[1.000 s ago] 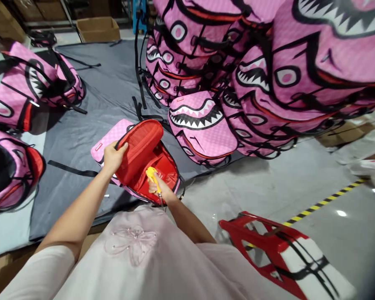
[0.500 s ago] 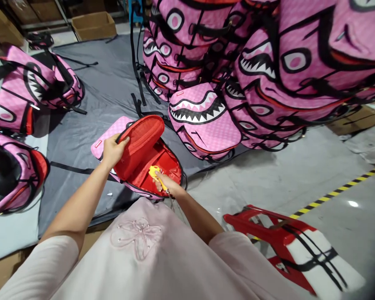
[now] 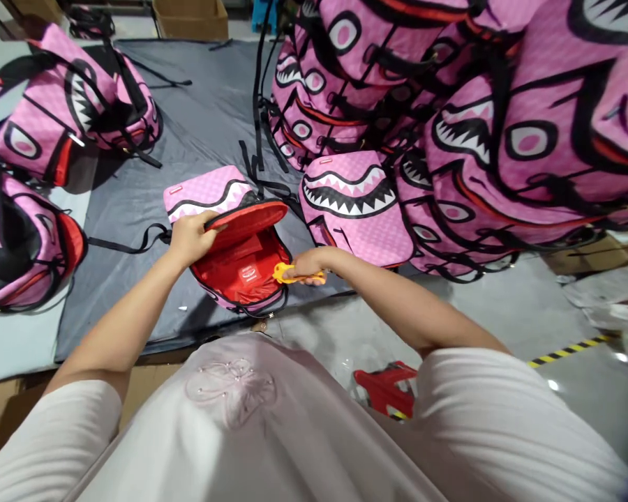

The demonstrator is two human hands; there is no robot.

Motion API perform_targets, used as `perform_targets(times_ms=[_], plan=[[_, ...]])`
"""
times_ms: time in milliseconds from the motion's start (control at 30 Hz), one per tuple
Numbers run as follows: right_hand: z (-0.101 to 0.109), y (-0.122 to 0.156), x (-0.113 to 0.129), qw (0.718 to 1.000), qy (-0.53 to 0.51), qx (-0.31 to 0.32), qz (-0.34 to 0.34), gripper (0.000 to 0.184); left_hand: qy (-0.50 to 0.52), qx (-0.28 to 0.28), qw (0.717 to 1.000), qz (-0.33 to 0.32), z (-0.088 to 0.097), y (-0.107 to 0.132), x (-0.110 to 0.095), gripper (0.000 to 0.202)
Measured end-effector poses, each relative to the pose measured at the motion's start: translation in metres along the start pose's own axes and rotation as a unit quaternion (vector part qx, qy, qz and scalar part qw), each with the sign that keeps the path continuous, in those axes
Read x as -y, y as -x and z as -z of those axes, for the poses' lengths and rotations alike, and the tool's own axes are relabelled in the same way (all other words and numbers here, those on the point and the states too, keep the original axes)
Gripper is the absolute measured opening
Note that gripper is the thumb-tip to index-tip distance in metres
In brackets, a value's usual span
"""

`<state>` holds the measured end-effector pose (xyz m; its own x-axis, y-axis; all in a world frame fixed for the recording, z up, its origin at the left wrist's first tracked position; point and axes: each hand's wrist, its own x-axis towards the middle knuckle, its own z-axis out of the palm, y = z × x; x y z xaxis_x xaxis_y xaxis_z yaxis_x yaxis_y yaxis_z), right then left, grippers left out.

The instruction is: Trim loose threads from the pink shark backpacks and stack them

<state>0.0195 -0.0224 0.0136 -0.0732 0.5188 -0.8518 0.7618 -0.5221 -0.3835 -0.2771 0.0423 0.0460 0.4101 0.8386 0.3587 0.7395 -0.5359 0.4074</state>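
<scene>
An open pink backpack [image 3: 209,196] with a shark-mouth print and red lining lies on the grey mat [image 3: 130,216] in front of me. My left hand [image 3: 191,237] grips the edge of its red flap and holds it up. My right hand [image 3: 310,265] is closed on a small yellow-handled cutter [image 3: 287,274] at the right rim of the opening, just outside the red interior. A white label shows inside on the lining.
A tall heap of identical pink backpacks [image 3: 450,118] fills the right and back. More backpacks [image 3: 57,118] lie at the left on the mat. A cardboard box [image 3: 191,17] stands at the back. A red stool [image 3: 387,390] sits by my right knee on the concrete floor.
My right hand with the yellow cutter has come out of the bag's interior to its right rim. The left hand has lowered the red flap, and the view shifted left and forward.
</scene>
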Motion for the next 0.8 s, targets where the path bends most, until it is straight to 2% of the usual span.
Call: perform_targets(times_ms=[67,100,200,267,367,467,533,600,667,800], plan=[[0.002,0.006,-0.004,0.998,0.025,0.049,-0.033,0.044,0.019,-0.008,1.0,0.015,-0.002,0.005,0.002,0.032],[0.003,0.009,-0.006,0.998,0.018,0.057,-0.027,0.047,0.026,-0.009,0.999,0.017,-0.003,0.006,0.002,0.032],[0.001,0.013,-0.012,0.996,-0.054,0.032,0.058,0.049,0.039,-0.017,0.999,0.026,-0.005,0.004,0.002,0.031],[-0.007,0.011,-0.017,0.984,-0.13,-0.004,0.125,0.047,0.044,-0.022,0.998,0.034,-0.006,0.002,0.001,0.031],[-0.029,-0.001,-0.027,0.936,-0.294,-0.058,0.184,0.047,0.038,-0.029,0.998,0.04,-0.006,0.002,-0.001,0.031],[-0.058,-0.02,-0.033,0.875,-0.431,-0.119,0.186,0.048,0.024,-0.018,0.999,0.016,-0.005,0.009,-0.006,0.031],[-0.074,-0.031,-0.034,0.841,-0.485,-0.155,0.185,0.047,0.02,-0.005,1.0,-0.009,-0.005,0.015,-0.011,0.033],[-0.085,-0.036,-0.034,0.824,-0.507,-0.164,0.191,0.047,0.019,-0.001,1.0,-0.022,-0.005,0.021,-0.014,0.035],[-0.092,-0.035,-0.037,0.831,-0.5,-0.137,0.202,0.047,0.02,-0.003,1.0,-0.021,-0.005,0.025,-0.015,0.036],[-0.094,-0.017,-0.054,0.887,-0.409,-0.056,0.209,0.048,0.033,0.002,0.999,-0.011,-0.007,0.033,-0.012,0.034]])
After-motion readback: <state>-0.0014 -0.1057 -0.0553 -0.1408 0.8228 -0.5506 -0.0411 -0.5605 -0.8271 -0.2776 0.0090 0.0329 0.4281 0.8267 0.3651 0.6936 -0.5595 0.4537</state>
